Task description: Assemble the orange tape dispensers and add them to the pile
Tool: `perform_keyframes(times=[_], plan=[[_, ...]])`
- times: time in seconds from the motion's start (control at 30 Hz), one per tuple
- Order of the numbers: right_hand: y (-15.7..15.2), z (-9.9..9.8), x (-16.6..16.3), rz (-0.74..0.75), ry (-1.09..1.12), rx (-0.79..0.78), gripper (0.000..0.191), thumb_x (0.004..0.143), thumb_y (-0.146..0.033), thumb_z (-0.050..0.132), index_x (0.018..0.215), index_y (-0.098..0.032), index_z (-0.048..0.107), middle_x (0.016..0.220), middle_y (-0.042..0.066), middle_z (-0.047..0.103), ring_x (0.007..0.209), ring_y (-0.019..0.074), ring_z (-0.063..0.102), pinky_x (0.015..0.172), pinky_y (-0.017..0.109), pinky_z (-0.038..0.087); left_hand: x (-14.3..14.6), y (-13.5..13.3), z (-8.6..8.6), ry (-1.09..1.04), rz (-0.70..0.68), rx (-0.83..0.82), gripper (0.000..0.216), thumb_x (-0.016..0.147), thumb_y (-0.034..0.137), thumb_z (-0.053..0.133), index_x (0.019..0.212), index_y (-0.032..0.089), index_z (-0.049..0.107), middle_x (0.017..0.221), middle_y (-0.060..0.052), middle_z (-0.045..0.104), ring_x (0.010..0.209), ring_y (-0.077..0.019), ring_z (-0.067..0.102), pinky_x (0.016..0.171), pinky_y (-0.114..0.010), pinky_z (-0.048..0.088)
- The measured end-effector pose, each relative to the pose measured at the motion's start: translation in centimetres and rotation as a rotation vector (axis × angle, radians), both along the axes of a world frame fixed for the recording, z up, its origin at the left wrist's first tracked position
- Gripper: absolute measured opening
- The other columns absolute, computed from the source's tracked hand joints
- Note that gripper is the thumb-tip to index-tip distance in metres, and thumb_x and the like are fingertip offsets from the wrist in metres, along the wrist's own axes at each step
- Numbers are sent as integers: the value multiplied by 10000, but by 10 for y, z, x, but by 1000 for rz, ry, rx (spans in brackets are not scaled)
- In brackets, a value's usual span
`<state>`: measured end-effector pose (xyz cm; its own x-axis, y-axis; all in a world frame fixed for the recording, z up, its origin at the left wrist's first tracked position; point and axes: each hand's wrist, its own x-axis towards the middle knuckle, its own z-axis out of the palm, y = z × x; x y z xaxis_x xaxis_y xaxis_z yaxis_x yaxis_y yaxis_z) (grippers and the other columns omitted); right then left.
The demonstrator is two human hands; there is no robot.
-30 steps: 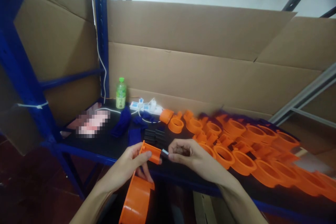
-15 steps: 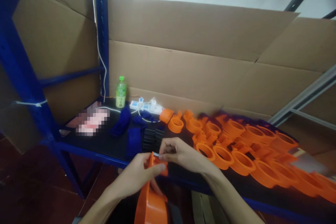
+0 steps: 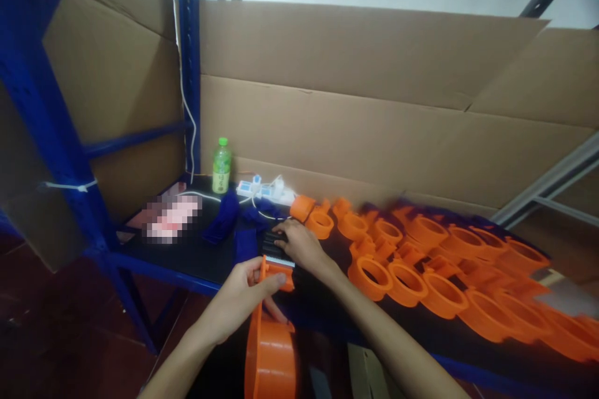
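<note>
1. We see a glossy orange plastic part (image 3: 276,355) at the lower middle, in front of the table's near edge; its wide curved band hangs below a smaller upper section, and a pale toothed strip (image 3: 281,261) runs along the top.
2. Our left hand (image 3: 241,299) is closed on that upper section, thumb across its face, fingers behind.
3. Our right hand (image 3: 302,246) reaches over a cluster of black pieces (image 3: 271,243) just beyond; its fingers are bent and partly spread, and we cannot tell whether they have hold of one.
4. The tabletop (image 3: 191,259) is black with a blue edge; on it lie dark blue strips (image 3: 246,245), a white power strip (image 3: 264,189) with cables, and a green-capped bottle (image 3: 221,168), upright; rows of orange ring-shaped parts (image 3: 444,293) fill the right side.
5. Around us stand cardboard panels (image 3: 327,131) and blue metal posts (image 3: 189,75); the floor (image 3: 88,318) is dark reddish.
</note>
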<state>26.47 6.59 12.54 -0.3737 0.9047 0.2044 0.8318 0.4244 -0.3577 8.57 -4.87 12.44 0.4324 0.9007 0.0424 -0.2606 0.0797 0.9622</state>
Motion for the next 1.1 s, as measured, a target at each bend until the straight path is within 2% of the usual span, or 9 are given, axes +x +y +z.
perform_keyframes(times=[0.13,0.27,0.43,0.53,0.7,0.77,0.87,1.0,1.1], plan=[[2,3,2,6,18,24,171,830,-203,678,998,-192,710,1057,75,685,968,213,617,820,312,458,-4,-1,6,-17,41,-11,332,852,442,660,993,142,649,706,-83,760,566,-202,727,524,-217,482],[-7,23,12,55,75,55,212,896,-257,627,1084,-190,698,1062,70,682,918,173,617,786,280,478,-5,2,8,-26,145,-33,351,811,429,712,1022,152,668,893,-101,770,585,-183,733,533,-212,500],[-53,65,25,254,246,63,239,924,-325,611,1120,-216,694,1075,61,677,859,152,621,698,259,499,-5,8,2,-107,234,-58,428,777,422,750,1083,137,659,962,-128,751,659,-213,741,575,-268,568],[-85,77,19,330,190,93,205,945,-275,579,1108,-234,698,1041,51,668,917,158,626,787,285,521,-2,6,2,-112,198,-49,424,797,413,736,1112,143,650,915,-114,752,655,-213,740,584,-276,572],[-104,63,0,262,29,285,243,966,-192,507,1132,-236,678,1065,59,639,942,178,616,765,310,537,5,1,7,-63,163,-25,349,848,401,684,1101,168,622,900,-93,759,620,-182,736,557,-219,524],[-104,53,-6,269,47,333,246,957,-154,506,1126,-216,675,1056,62,643,931,176,619,768,312,544,8,0,5,-70,170,-9,323,869,399,654,1092,171,599,914,-91,757,618,-171,732,588,-229,532],[-107,43,-13,277,112,375,217,949,-128,514,1074,-188,681,1017,61,665,899,171,629,776,312,552,11,0,-2,-75,174,-52,340,879,433,622,1103,184,562,860,-76,748,593,-182,723,534,-233,513],[-108,46,-16,312,192,403,209,944,-140,531,1071,-190,689,1032,59,698,926,176,649,806,316,554,12,3,-9,-176,201,-181,378,861,454,639,1119,195,542,683,-26,710,529,-181,695,467,-216,463],[-86,56,-14,286,309,332,214,954,-214,541,1103,-210,695,1015,49,724,894,160,680,789,285,556,7,6,-6,-305,268,-265,380,852,450,646,1114,187,561,658,-30,705,513,-180,678,464,-226,467]])
